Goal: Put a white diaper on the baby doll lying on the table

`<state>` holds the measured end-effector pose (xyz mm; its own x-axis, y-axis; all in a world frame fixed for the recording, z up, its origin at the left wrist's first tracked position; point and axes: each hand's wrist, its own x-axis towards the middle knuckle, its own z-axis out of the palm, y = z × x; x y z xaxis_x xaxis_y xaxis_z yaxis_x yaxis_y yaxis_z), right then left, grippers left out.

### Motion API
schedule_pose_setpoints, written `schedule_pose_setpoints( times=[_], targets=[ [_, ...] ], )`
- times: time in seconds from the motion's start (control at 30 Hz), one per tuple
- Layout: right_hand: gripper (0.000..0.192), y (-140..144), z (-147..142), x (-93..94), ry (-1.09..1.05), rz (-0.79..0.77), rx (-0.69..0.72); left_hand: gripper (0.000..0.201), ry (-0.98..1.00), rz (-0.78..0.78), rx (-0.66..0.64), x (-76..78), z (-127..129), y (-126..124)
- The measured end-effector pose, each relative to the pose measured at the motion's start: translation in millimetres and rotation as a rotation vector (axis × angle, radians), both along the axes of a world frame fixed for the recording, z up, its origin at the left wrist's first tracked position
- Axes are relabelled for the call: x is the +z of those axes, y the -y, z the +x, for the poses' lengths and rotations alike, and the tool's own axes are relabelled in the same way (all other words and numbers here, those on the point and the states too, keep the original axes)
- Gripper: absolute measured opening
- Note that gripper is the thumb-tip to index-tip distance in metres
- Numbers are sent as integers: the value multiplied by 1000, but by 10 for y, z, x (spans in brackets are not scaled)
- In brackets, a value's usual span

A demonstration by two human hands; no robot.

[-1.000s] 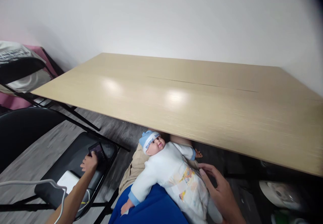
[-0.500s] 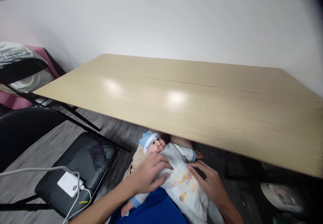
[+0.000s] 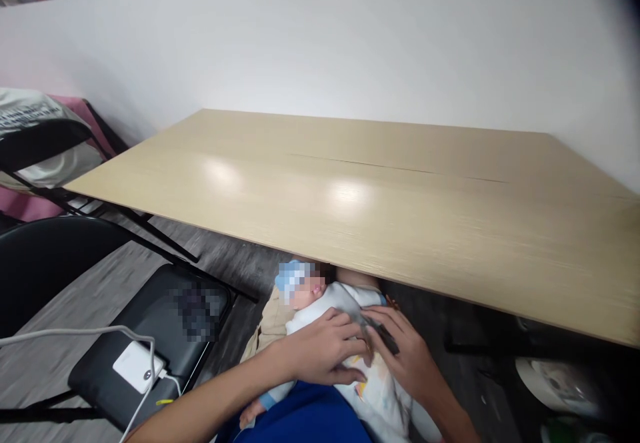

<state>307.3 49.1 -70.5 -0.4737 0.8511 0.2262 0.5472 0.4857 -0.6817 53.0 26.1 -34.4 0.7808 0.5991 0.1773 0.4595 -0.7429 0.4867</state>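
A baby doll in a white outfit with light-blue cuffs lies face up across my lap, its head and blue-and-white hat at the upper left. Colourful printing shows on the white cloth over its belly. My left hand rests over the doll's chest, fingers bent and apart, thumb lower down by the print. On the far side of the torso, my right hand has thumb and fingertips drawn together at the clothing. Both sets of fingertips are close together, and they partly hide the cloth between them.
A light wooden table stands before me against a white wall. Left of me, a black folding chair carries a white power bank with cables and a blurred dark item. A round white object is low at the right.
My left hand has slid right over the doll's chest, closer to my right hand. The right fingertips have moved slightly up and left, and the printed area is more covered.
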Motion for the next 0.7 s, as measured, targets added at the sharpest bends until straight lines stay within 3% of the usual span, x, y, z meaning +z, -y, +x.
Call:
schedule_pose_setpoints(
  times=[0.1, 0.37, 0.53, 0.63, 0.7],
  targets=[
    [36, 51, -109, 55, -26, -55, 129, 40, -44, -4, 59, 22, 47, 10],
    [27, 3, -150, 116, 15, -94, 166, 24, -110, -92, 55, 171, 92, -48],
    [26, 43, -105, 301, 59, -167, 185, 8, -18, -287, -154, 348, -49, -36],
    [35, 168, 144, 456, 130, -304, 185, 16, -27, -452, -277, 418, -222, 44],
    [43, 296, 371, 517, 203, -438, 151, 16, -55, -564, -282, 425, -292, 88]
  ],
)
